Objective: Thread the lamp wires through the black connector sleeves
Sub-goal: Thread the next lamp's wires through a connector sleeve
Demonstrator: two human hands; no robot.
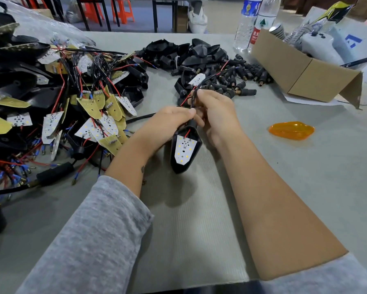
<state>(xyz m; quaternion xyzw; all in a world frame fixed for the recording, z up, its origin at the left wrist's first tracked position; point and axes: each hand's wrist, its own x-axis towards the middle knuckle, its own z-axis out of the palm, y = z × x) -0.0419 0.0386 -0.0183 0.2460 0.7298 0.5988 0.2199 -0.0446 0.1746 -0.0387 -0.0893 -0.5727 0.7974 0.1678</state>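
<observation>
Left of lamp housing [184,151]: left hand [167,122] gripping its black neck, steadying it. Right of housing: right hand [214,111] pinching red and black wires [189,98], likely feeding them. Farther right, loose connector sleeves [240,79].

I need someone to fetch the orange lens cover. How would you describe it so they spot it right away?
Start from the open cardboard box at the far right of the grey table. Come toward the person from it, to the bare stretch right of the right hand. The orange lens cover lies there alone: a translucent amber shell, the only orange part on the table, while the heaps are black.
</observation>
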